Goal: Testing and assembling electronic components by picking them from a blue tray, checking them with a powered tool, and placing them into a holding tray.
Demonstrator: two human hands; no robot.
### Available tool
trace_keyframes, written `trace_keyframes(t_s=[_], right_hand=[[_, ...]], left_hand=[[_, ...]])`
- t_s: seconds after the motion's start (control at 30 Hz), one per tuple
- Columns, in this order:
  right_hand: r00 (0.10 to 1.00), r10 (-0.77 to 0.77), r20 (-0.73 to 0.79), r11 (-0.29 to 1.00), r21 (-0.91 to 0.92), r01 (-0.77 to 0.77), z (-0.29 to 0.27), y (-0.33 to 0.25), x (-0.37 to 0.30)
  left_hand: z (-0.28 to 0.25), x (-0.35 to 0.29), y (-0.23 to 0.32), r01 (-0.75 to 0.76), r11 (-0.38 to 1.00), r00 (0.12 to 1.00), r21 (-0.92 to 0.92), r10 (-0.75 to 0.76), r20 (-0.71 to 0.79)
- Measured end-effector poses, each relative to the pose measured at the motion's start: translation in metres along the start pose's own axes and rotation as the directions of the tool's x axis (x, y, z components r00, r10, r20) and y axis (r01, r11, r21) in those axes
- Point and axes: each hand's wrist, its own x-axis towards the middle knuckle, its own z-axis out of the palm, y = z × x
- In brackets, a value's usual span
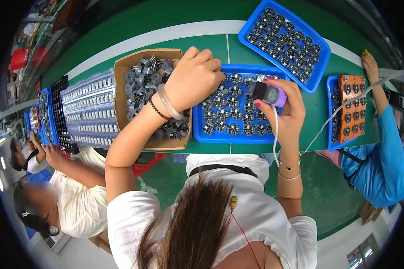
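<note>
1 purple device [270,94] w/ cord [275,130], btwn R fingers [284,84]

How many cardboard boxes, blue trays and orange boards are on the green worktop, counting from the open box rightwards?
Cardboard box: 1
Blue trays: 3
Orange board: 1
Total: 5

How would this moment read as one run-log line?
left hand: fingers curled, grasp unclear; right hand: holding purple corded device over blue tray of round parts; beside tray: cardboard box of grey parts
</note>
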Motion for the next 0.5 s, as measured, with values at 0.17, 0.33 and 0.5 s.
trace_keyframes(t_s=[0.17,0.33,0.5], right_hand=[[0.999,-0.033,0.03,0.999,-0.036,0.034,0.006,-0.005,0.003],[0.997,-0.072,0.003,0.996,-0.055,0.072,0.003,-0.006,0.0],[0.981,-0.171,0.092,0.979,-0.095,0.18,0.0,0.0,-0.004]], left_hand=[[-0.023,0.004,0.02,-0.019,0.998,0.993,-0.058,0.012,-0.115],[-0.026,0.008,0.031,-0.081,0.988,0.968,-0.134,0.046,-0.246],[-0.027,0.008,0.03,-0.087,0.984,0.975,-0.155,0.052,-0.218]])
